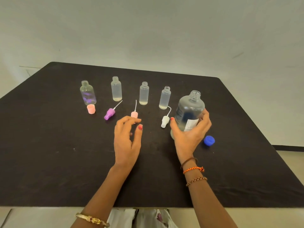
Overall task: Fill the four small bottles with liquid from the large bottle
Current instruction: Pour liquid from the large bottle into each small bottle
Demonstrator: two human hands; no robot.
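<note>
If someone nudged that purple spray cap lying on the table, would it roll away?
Probably only a little: the purple spray cap lies on its side, but its thin dip tube sticks out and would likely drag. It looks like light plastic, so it should slide easily on the black table.

Black table (65,162); four small bottles (144,93), large bottle (189,111), loose caps (91,109).

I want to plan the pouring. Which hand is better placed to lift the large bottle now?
The right hand. It already grips the uncapped large bottle, close to the rightmost small bottle. The left hand hovers empty above the table.
</note>
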